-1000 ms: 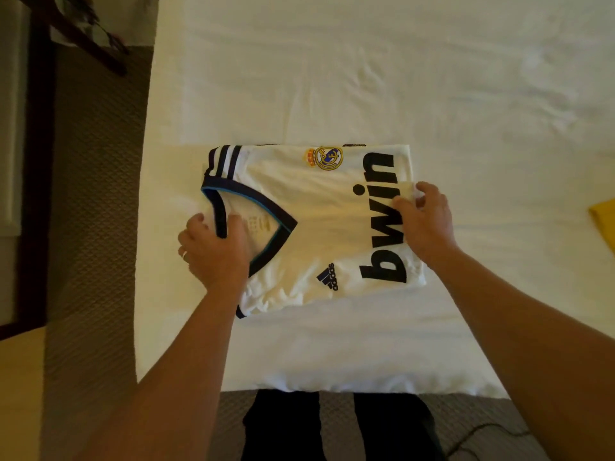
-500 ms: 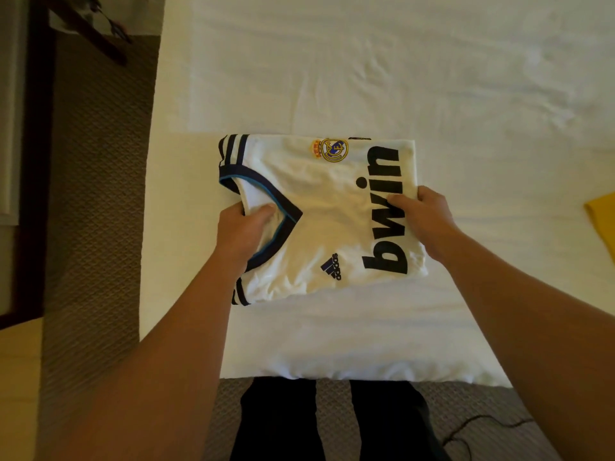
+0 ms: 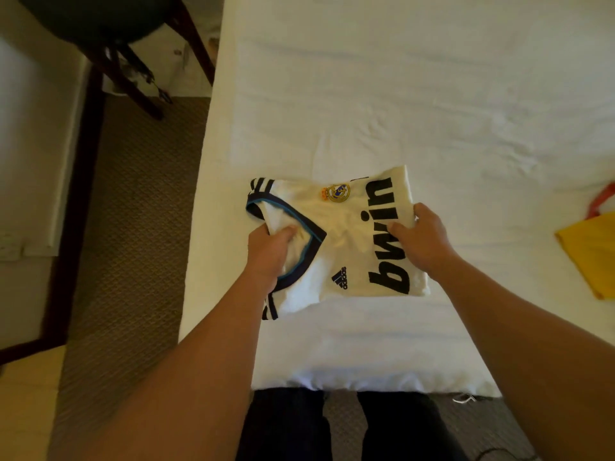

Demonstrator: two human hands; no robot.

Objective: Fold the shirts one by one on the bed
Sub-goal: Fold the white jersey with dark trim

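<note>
A folded white football shirt (image 3: 346,237) with a dark collar, a crest and black "bwin" lettering sits near the front left of the white bed (image 3: 416,94). My left hand (image 3: 271,251) grips the collar end, thumb on top, fingers tucked under the fabric. My right hand (image 3: 421,239) grips the right edge over the lettering, thumb on top. The shirt's right side looks slightly raised off the sheet.
A yellow garment (image 3: 592,254) with something red (image 3: 602,197) behind it lies at the bed's right edge. Patterned carpet (image 3: 133,211) runs along the left. A dark chair (image 3: 133,44) stands at the back left. My dark trouser legs (image 3: 339,427) meet the bed's front edge.
My left hand has slid from beside the collar onto it and taken hold. Both hands now grip the folded shirt, which has tilted slightly. The camera view has shifted left.
</note>
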